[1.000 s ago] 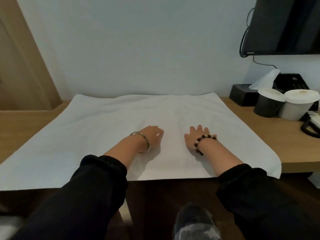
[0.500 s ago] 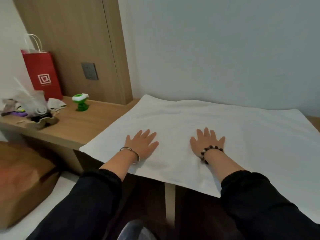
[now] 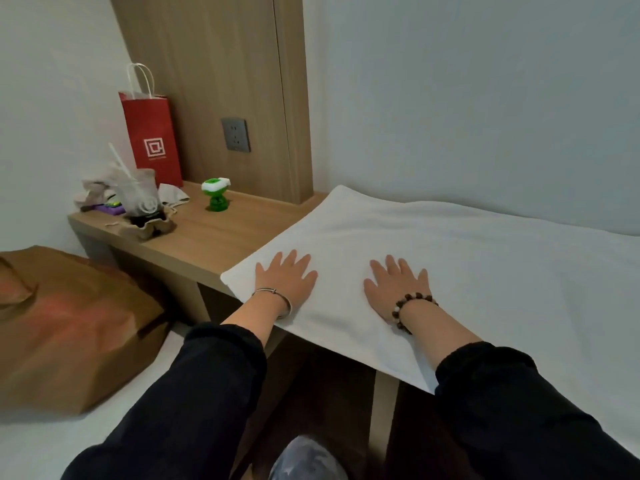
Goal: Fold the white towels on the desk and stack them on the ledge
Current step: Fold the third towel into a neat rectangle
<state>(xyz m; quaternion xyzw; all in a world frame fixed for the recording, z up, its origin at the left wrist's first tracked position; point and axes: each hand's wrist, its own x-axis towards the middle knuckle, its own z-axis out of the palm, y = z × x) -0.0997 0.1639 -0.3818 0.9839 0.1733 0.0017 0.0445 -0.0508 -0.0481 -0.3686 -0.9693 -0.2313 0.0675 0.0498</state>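
A large white towel (image 3: 467,258) lies spread flat over the wooden desk (image 3: 221,244), reaching the wall at the back and hanging slightly over the front edge. My left hand (image 3: 285,277) lies flat with fingers spread near the towel's front left corner. My right hand (image 3: 394,285) presses flat on the towel a little to the right, fingers straight. Both palms face down and hold nothing.
On the desk's left part stand a red paper bag (image 3: 152,136), a plastic cup with a straw (image 3: 140,195) in a cardboard carrier, and a small green object (image 3: 216,195). A wall socket (image 3: 236,135) sits on the wood panel. A brown paper bag (image 3: 72,323) lies below left.
The view has swung left along the desk. Both hands slid left across the towel, staying flat, and now rest near its left front corner.
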